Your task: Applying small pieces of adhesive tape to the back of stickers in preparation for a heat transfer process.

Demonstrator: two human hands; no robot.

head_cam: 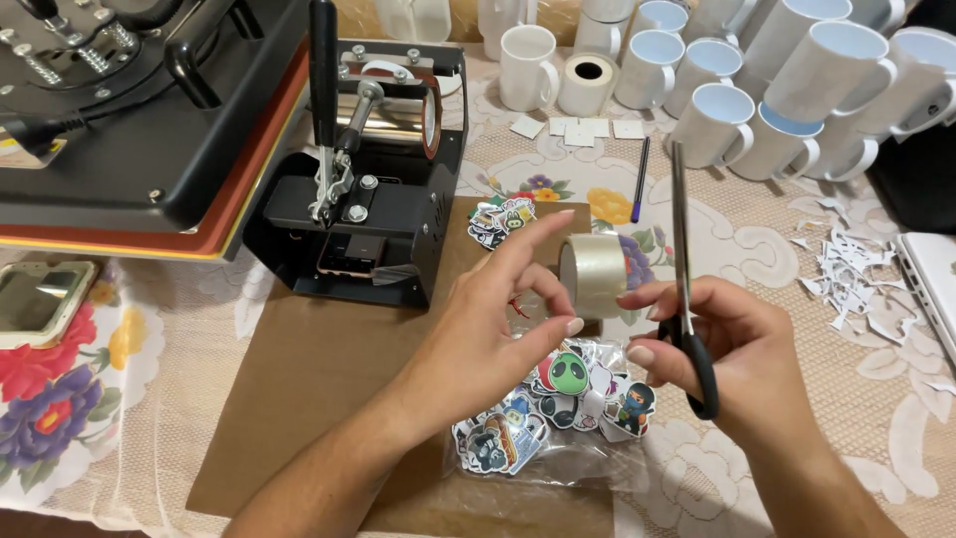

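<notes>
My left hand (493,324) holds a roll of clear tape (594,274) between thumb and fingers, index finger stretched over its top. My right hand (722,344) grips black-handled scissors (685,289), blades pointing up and away, and its fingertips touch the tape's edge. Both hands hover over a clear bag of colourful cut-out stickers (558,408) lying on a brown cardboard sheet (319,379). A few more stickers (501,219) lie further back on the cardboard.
A black mug heat press (373,169) stands behind the cardboard, a flat heat press (129,120) at left. Several white mugs (757,100) crowd the back right, with a tape roll (588,85), a pen (640,179), paper scraps (846,279), a laptop edge (931,279).
</notes>
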